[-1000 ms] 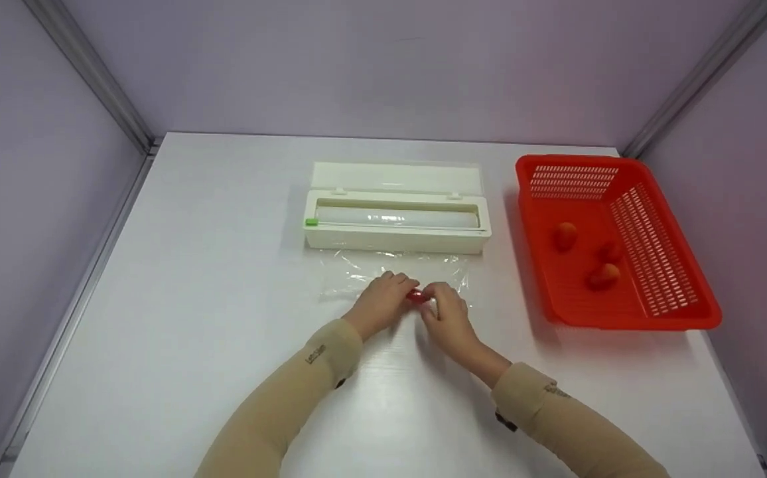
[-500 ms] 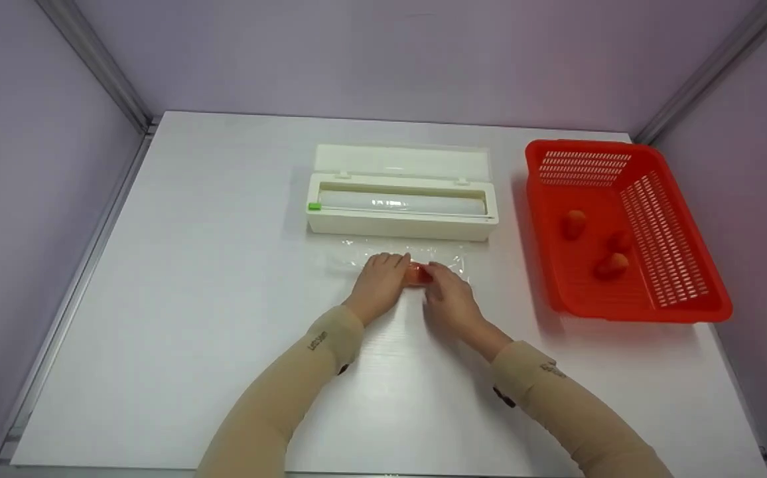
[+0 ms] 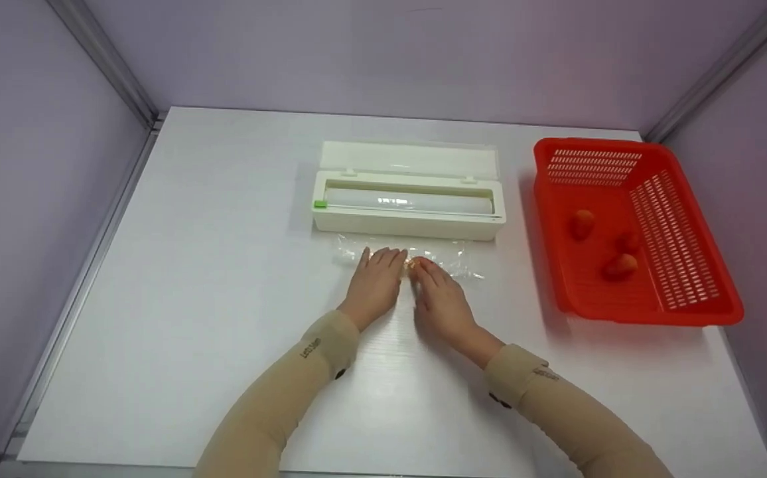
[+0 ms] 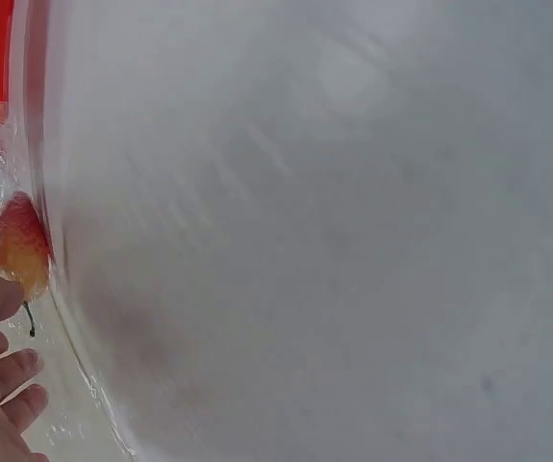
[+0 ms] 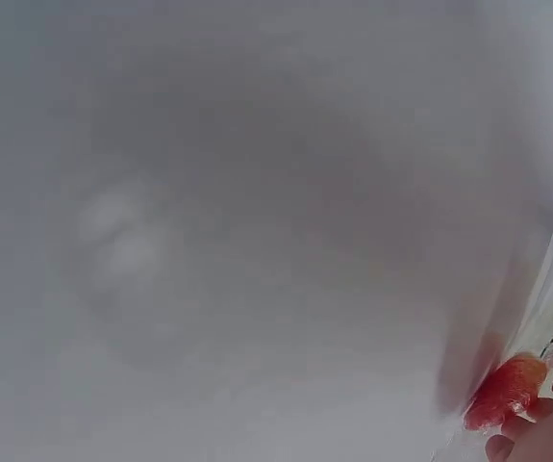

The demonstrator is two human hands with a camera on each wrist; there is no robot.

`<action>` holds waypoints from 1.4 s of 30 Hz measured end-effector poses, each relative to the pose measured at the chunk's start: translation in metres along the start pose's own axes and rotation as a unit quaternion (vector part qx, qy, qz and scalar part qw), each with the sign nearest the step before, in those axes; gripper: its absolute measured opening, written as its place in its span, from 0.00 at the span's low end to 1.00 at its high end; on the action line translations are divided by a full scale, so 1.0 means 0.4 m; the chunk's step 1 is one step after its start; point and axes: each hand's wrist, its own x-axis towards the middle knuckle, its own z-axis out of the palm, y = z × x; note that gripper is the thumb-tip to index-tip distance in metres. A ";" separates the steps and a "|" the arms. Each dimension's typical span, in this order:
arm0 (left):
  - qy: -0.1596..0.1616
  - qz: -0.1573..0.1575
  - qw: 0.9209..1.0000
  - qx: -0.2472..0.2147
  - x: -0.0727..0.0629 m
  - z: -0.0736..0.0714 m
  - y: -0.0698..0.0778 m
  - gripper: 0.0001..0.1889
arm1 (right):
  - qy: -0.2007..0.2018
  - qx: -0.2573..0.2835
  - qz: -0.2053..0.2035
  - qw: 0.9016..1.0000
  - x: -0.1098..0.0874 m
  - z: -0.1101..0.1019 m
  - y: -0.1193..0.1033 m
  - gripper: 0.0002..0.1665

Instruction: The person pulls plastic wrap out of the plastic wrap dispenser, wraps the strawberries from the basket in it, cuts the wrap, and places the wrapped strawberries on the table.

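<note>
A small red-and-yellow pear [image 4: 22,245] with a dark stem lies wrapped in clear plastic film [image 3: 453,253] between the two hands. The left hand [image 3: 375,282] spreads its fingers over the film, and its thumb touches the pear's stem end in the left wrist view. The right hand [image 3: 443,302] holds the pear's redder end with its fingers and thumb. In the head view the hands hide most of the pear; the right wrist view shows its red side. Just beyond the film stands a white cling film dispenser [image 3: 410,226], lid up, roll inside.
A red plastic basket [image 3: 649,318] stands on the right, with several similar fruits [image 3: 582,224] in it. A green slider [image 3: 320,204] sits at the left end of the dispenser's cutter rail. Walls enclose the white table [image 3: 224,199] at the back and sides.
Both hands have moved forward toward the dispenser, turning the pear up in the film. The film sheet between hands and dispenser has become shorter. The left fingers have straightened. The head view has shifted slightly.
</note>
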 end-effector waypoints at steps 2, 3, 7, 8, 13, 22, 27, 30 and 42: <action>-0.007 -0.008 1.000 0.001 -0.003 0.002 -0.004 0.27 | -0.013 0.002 0.013 1.000 0.021 -0.002 0.009 0.29; -0.009 -0.013 1.000 0.002 -0.004 0.001 -0.006 0.28 | -0.019 0.004 0.020 1.000 0.033 -0.002 0.014 0.28; -0.005 -0.027 1.000 0.007 -0.006 -0.005 -0.006 0.30 | -0.032 0.021 0.048 0.998 0.082 -0.003 0.034 0.27; -0.004 -0.028 1.000 0.007 -0.007 -0.008 -0.004 0.30 | -0.035 0.025 0.053 0.998 0.092 -0.002 0.040 0.27; -0.022 -0.022 1.000 -0.003 -0.020 -0.017 0.014 0.30 | -0.066 0.025 0.074 0.995 0.116 0.005 0.067 0.25; -0.028 -0.060 0.996 -0.061 -0.040 -0.031 0.026 0.26 | -0.091 0.136 0.089 0.982 0.069 -0.018 0.037 0.31; 0.033 -0.082 0.986 -0.143 -0.065 -0.076 0.035 0.23 | -0.028 0.227 0.056 0.972 -0.003 -0.066 -0.042 0.29; 0.097 -0.067 0.973 -0.200 -0.083 -0.096 0.051 0.18 | 0.007 0.277 0.024 0.960 -0.036 -0.096 -0.087 0.30; 0.108 -0.066 0.864 -0.487 -0.176 -0.118 0.111 0.11 | 0.147 0.222 -0.069 0.961 -0.101 -0.126 -0.154 0.32</action>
